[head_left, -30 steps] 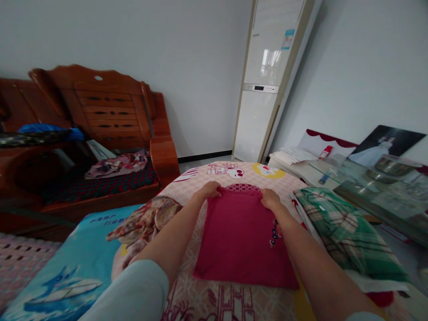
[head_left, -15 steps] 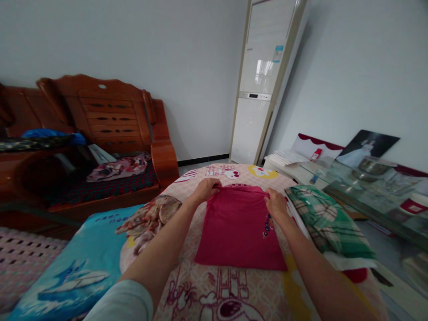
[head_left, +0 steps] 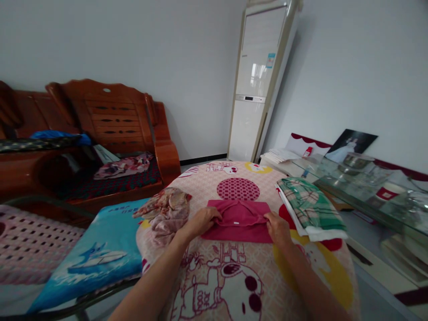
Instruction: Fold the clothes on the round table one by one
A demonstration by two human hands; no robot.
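Observation:
A dark pink shirt lies on the patterned tablecloth, its far part doubled over toward me so the neckline and a small white label show on top. My left hand pinches the left end of the doubled edge. At the right end, my right hand grips the same edge. To the left of my left hand sits a crumpled brownish-pink cloth. Folded green plaid fabric with white beneath it lies right of my right hand.
A blue cushion rests on a chair left of the round table. Behind it stands a wooden sofa. A glass-topped stand with bowls is on the right. A tall white air conditioner fills the corner.
Both hands have drawn the shirt's far edge toward me. The shirt went from spread flat to doubled over, and its inner neckline with the label now shows. The view has shifted slightly.

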